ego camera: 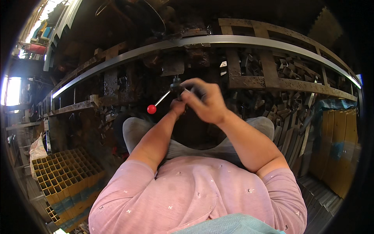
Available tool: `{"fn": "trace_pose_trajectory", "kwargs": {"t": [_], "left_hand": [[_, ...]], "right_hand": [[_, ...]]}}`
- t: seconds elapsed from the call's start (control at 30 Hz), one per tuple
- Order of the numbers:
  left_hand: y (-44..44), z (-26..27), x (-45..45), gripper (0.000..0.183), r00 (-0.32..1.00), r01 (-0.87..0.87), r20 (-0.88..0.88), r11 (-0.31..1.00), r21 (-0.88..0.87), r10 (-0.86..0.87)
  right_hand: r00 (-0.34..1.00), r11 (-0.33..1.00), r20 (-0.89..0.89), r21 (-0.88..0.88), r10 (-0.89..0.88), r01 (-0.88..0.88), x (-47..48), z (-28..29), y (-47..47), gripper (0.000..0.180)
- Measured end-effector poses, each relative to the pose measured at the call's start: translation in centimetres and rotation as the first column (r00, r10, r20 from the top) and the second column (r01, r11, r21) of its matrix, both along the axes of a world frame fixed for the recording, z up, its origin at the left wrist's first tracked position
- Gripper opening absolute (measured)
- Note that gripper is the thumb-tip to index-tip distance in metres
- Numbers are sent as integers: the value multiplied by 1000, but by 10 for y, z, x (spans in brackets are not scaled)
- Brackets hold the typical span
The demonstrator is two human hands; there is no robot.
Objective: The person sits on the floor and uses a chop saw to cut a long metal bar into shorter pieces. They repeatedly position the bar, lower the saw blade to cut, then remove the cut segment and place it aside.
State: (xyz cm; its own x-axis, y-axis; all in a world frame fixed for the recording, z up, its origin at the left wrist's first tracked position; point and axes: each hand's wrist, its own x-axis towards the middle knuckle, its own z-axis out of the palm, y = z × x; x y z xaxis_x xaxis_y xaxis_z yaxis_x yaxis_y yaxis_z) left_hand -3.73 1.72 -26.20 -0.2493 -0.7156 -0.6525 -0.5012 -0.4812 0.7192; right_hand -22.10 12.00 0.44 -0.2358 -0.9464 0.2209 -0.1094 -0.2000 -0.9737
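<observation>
A machine's turning handle point(176, 82) stands in front of my knees, with a dark hub and a bright rod ending in a red ball knob point(151, 109). Curled and slightly blurred, my right hand point(206, 101) is beside the hub; a short bright piece shows by its fingertips, but I cannot tell if they grip it. Lower and partly behind it, my left hand point(178, 107) looks closed near the handle, its fingers hidden in shadow. Beyond both hands, a long silvery metal bar point(248, 40) runs across the machine.
Rusty steel frames point(254, 82) flank the machine on both sides. Cut tube pieces point(280, 109) lie heaped at the right. Bundled yellowish square tubes point(62, 171) stand at lower left, and another yellowish stack point(333, 146) is at right. Long metal profiles point(60, 35) lean at upper left.
</observation>
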Motion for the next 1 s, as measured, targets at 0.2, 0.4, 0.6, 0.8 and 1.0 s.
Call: {"fn": "trace_pose_trajectory", "kwargs": {"t": [0.2,0.4,0.6,0.8,1.0], "left_hand": [[14,59,-3,16,999,33,-36,995,95,-29],[33,75,-25,22,966,79,-257,988,136,-42],[69,123,-44,40,644,163,-724,880,446,248],[72,226,0,73,304,953,116,300,-54,-946],[-6,301,107,90,443,542,-786,828,-148,-430]], "right_hand": [[741,730,-512,682,435,42,9,3,-9,73],[950,943,-75,161,304,-290,44,9,-1,91],[989,975,5,170,145,-144,23,-1,-2,51],[915,969,391,246,-96,-3,-13,10,-9,54],[909,976,405,219,-97,6,-13,0,-17,56]]}}
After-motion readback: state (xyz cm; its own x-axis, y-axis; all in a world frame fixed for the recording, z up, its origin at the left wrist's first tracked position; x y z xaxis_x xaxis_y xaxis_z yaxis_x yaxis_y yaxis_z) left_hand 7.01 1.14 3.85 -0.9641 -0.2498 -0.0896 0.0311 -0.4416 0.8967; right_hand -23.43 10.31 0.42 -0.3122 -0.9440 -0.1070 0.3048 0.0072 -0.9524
